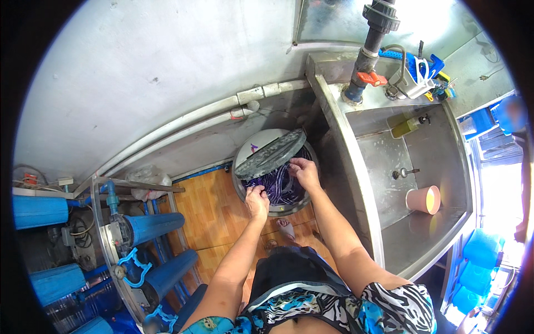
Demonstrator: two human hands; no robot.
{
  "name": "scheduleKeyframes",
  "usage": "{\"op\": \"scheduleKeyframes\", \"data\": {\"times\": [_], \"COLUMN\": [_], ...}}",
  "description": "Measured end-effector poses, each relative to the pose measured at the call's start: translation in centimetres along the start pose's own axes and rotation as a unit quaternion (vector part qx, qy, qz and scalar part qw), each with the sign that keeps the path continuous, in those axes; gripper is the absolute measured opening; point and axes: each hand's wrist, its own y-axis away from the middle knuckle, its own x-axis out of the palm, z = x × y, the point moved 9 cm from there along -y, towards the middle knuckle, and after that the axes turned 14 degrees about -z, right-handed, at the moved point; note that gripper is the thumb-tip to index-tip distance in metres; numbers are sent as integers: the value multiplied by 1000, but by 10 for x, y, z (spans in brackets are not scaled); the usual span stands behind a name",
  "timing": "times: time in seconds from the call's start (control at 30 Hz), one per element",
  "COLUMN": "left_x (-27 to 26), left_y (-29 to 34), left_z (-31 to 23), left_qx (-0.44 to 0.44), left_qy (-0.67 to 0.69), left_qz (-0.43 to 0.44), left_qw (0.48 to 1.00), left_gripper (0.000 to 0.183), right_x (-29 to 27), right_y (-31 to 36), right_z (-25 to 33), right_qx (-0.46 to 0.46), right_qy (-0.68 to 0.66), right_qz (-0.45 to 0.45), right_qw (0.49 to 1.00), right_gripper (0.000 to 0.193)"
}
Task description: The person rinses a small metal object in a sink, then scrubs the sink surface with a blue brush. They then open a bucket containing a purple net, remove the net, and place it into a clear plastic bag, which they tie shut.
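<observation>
A round bin point(311, 196) stands on the floor before me, with dark material striped in purple and white point(282, 192) inside it. The bin's grey lid point(270, 156) is tilted up over its far part. At the lid's near edge, my right hand point(304, 171) is closed with its fingertips against it. My left hand point(257, 201) is closed at the near left rim, beside the striped material. Whatever lies between its fingers is hidden.
A steel sink point(384, 150) with an orange-pink cup point(424, 200) stands to the right. Pipes point(183, 131) run along the wall. Blue filter housings point(153, 227) sit in a metal frame on the left. The floor is wood-patterned point(206, 206).
</observation>
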Motion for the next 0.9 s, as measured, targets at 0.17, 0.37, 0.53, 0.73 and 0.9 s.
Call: {"op": "scheduleKeyframes", "data": {"times": [0.17,0.37,0.53,0.73,0.9], "left_x": [-7,-30,-5,20,42], "left_y": [2,52,77,29,10], "left_z": [-18,-100,-87,-48,-33], "left_qx": [48,394,504,372,219], "left_qy": [50,49,-40,-93,-123], "left_qz": [-9,51,183,197,308], "left_qw": [998,916,843,902,918], "left_gripper": [17,23,42,37,22], "right_x": [-7,-17,-20,-72,-66], "right_y": [11,20,13,19,68], "right_z": [22,44,52,27,-9], "right_qx": [-44,-87,-98,-85,-162], "right_qy": [-66,54,81,155,274], "right_qz": [-11,-79,-88,-244,-224], "right_qw": [997,992,988,954,921], "right_gripper": [17,6,11,15,5]}}
